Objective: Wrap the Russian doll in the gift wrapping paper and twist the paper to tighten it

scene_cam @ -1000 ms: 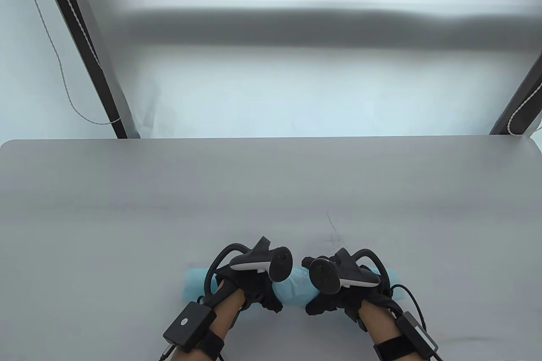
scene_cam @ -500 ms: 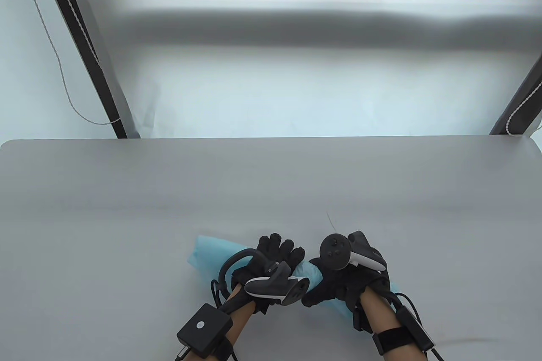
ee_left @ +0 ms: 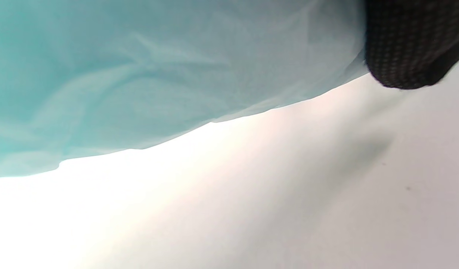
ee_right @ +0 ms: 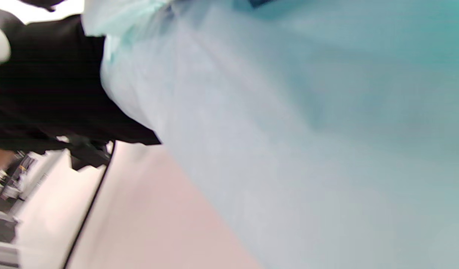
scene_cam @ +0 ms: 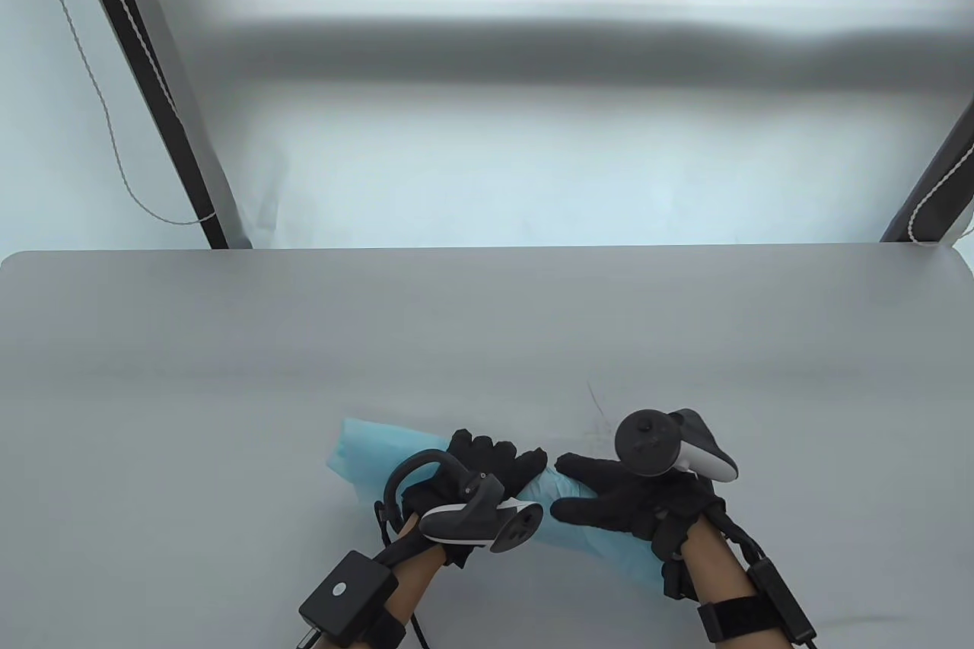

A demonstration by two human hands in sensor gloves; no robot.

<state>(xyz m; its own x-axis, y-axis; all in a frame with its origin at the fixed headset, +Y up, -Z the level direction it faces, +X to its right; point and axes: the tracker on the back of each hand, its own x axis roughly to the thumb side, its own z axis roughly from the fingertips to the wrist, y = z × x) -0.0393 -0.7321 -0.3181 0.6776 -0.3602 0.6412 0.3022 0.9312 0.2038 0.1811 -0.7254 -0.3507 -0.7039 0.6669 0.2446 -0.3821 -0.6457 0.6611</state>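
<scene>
Table view, near edge: a light blue gift wrapping paper (scene_cam: 567, 523) bundle is being held low over the grey table (scene_cam: 228, 375), lying slantwise from far-left to near-right. The Russian doll is not being seen in any view; presumably it is inside the paper, but that cannot be told.

The left hand (scene_cam: 475, 478) is being wrapped over the bundle's left-of-middle part, its fingers (scene_cam: 502, 455) curled across the top of the paper and clamped on it. A black and white tracker (scene_cam: 479, 520) is being carried on the back of this hand. The paper's loose left end (scene_cam: 361, 451) is being left fanned out beyond the hand.

The right hand (scene_cam: 624, 501) is being laid on the bundle's right part, fingers (scene_cam: 586, 466) stretched out toward the left hand and slightly apart, not curled round the paper. Whether the thumb is pinching underneath cannot be told. The paper's right end (scene_cam: 635, 565) is sticking out below the wrist.

Left wrist view: creased blue paper (ee_left: 139, 74) is filling the upper part above the pale table (ee_left: 289, 205), an underside not shown from above; one gloved fingertip (ee_left: 408, 45) is pressing on the paper at the top right.

Right wrist view: blurred paper (ee_right: 289, 130) is filling most of the picture, with the black glove of the left hand (ee_right: 46, 93) beside it.

Farther off in the table view: two dark frame legs (scene_cam: 152, 93) are standing behind the table.
</scene>
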